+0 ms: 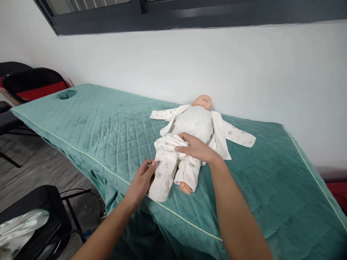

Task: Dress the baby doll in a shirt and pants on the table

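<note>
A baby doll [203, 102] lies on its back on the green quilted bed cover, its head toward the wall. Its white printed jacket [222, 141] is spread open, baring a pale cloth torso [193, 122]. White baby pants [164, 169] with small animal prints cover its legs. One foot [185, 187] pokes out of a pant leg; the other leg's end shows no foot. My right hand [197, 147] is closed on the bunched waistband. With thumb and fingers together, my left hand [142, 178] grips the outer edge of the left-side pant leg.
The green bed [114, 119] stands along a white wall [189, 61] and has a round hole near its far left end. Black chairs [38, 81] stand beyond it. White printed cloth [24, 229] lies on a black chair [45, 202] at lower left.
</note>
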Demonstrator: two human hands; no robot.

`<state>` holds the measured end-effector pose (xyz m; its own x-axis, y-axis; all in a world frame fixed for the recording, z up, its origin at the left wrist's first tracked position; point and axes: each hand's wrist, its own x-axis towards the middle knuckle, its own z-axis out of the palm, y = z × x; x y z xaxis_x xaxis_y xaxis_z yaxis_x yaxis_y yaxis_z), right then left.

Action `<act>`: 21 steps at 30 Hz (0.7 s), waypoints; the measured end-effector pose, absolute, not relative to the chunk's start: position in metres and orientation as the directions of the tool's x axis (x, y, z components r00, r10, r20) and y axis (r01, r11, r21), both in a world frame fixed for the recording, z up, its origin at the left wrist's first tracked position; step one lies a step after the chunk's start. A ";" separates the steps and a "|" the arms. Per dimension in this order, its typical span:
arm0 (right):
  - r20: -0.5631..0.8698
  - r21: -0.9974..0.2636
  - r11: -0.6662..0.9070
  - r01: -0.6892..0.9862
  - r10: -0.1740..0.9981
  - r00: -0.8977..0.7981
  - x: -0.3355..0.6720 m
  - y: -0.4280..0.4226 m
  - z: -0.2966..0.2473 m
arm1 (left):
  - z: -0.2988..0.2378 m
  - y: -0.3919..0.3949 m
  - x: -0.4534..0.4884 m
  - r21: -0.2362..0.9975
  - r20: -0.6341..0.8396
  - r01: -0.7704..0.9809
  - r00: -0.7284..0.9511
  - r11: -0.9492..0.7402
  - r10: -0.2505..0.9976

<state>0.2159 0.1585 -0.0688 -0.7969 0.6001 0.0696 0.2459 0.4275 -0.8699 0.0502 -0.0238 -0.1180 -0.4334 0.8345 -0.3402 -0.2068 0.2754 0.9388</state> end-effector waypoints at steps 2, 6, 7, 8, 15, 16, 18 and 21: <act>0.011 -0.861 0.419 0.288 0.582 -0.813 0.215 0.155 -0.065 | -0.114 -0.021 0.056 0.933 -0.351 -0.225 -0.397 0.281 0.848; -0.025 -0.827 0.455 0.330 0.556 -0.831 0.214 0.151 -0.061 | -0.116 -0.005 0.065 0.979 -0.200 -0.064 -0.470 0.193 0.859; -0.022 -0.827 0.460 0.323 0.548 -0.836 0.214 0.151 -0.061 | -0.119 0.000 0.065 0.987 -0.145 -0.012 -0.481 0.159 0.865; -0.020 -0.832 0.458 0.314 0.541 -0.841 0.215 0.151 -0.061 | -0.121 0.004 0.065 0.992 -0.089 0.033 -0.486 0.121 0.869; 0.041 -0.840 0.457 0.293 0.592 -0.805 0.216 0.156 -0.067 | -0.133 0.044 0.049 0.984 0.147 0.160 -0.451 -0.082 0.881; 0.057 -0.840 0.458 0.291 0.607 -0.792 0.215 0.157 -0.068 | -0.132 0.049 0.047 0.978 0.174 0.182 -0.449 -0.101 0.877; 0.098 -0.846 0.456 0.276 0.642 -0.760 0.215 0.159 -0.070 | -0.129 0.058 0.044 0.962 0.229 0.238 -0.444 -0.132 0.866; 0.157 -0.863 0.443 0.242 0.692 -0.705 0.215 0.162 -0.073 | -0.123 0.064 0.046 0.948 0.270 0.278 -0.442 -0.155 0.855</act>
